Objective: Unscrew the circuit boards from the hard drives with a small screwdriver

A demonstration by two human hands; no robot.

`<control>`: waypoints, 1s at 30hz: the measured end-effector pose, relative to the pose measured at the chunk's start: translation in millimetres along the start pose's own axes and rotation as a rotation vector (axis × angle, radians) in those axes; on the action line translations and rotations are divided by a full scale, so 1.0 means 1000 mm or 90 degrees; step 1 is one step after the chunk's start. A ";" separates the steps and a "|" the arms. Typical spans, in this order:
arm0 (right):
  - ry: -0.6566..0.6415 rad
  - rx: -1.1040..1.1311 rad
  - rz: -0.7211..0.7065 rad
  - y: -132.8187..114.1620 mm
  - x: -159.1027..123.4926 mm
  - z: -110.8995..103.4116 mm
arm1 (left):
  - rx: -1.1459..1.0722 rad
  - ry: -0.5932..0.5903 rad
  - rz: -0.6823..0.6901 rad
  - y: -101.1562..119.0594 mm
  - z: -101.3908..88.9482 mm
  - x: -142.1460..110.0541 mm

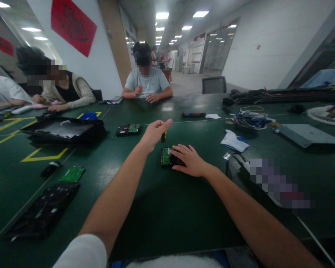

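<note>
My left hand (155, 133) is closed around the handle of a black and yellow screwdriver (163, 137). It stands above the left side of a hard drive (165, 157), whose green circuit board faces up; I cannot see where its tip touches. Spread over the drive's right part is my right hand (188, 160), fingers outstretched and lying flat on it, covering that half. A second hard drive (128, 129), also board side up, lies beyond my left forearm.
Left are black trays (64, 130), a loose green circuit board (72, 174) and a black bundle (41, 210). Right lie a white glove (234, 140), bundled cables (251, 120), a grey metal case (309, 134) and a power strip (276, 186). A person (146, 80) sits opposite.
</note>
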State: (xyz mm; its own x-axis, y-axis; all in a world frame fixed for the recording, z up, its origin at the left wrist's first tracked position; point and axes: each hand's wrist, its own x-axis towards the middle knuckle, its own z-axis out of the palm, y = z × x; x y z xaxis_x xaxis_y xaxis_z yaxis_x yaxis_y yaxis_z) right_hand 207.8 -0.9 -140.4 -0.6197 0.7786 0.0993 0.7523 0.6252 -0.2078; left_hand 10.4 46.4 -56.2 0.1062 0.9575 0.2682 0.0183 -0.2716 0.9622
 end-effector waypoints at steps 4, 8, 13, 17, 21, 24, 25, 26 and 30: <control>-0.003 -0.007 0.004 -0.001 0.000 0.000 | 0.050 -0.010 -0.013 0.007 -0.002 -0.002; 0.005 -0.002 0.000 0.000 0.000 0.001 | 0.004 -0.013 -0.052 0.007 -0.003 -0.001; 0.004 0.001 -0.002 0.000 0.000 0.000 | -0.102 -0.008 -0.089 0.002 0.002 -0.001; -0.003 0.002 0.003 0.000 0.000 0.000 | -0.224 0.007 -0.096 -0.003 0.009 0.000; 0.001 0.012 0.000 0.000 0.000 0.000 | -0.248 0.053 -0.085 -0.008 0.010 0.002; 0.004 0.012 0.001 0.000 0.000 0.001 | -0.264 0.061 -0.080 -0.010 0.008 0.003; 0.004 0.011 0.002 0.000 0.000 0.001 | -0.270 0.053 -0.076 -0.010 0.008 0.003; 0.002 0.009 0.004 0.000 0.000 0.001 | -0.273 0.043 -0.071 -0.010 0.008 0.003; 0.000 0.004 0.002 0.000 0.000 0.001 | -0.245 0.000 -0.059 -0.008 0.009 0.000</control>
State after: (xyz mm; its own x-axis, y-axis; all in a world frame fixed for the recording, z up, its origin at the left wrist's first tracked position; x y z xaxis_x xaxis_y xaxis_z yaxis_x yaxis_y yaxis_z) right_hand 207.9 -0.7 -141.4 -0.6167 0.7810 0.0987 0.7534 0.6219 -0.2137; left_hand 19.1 48.0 -64.4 0.1219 0.9762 0.1795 -0.3468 -0.1276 0.9292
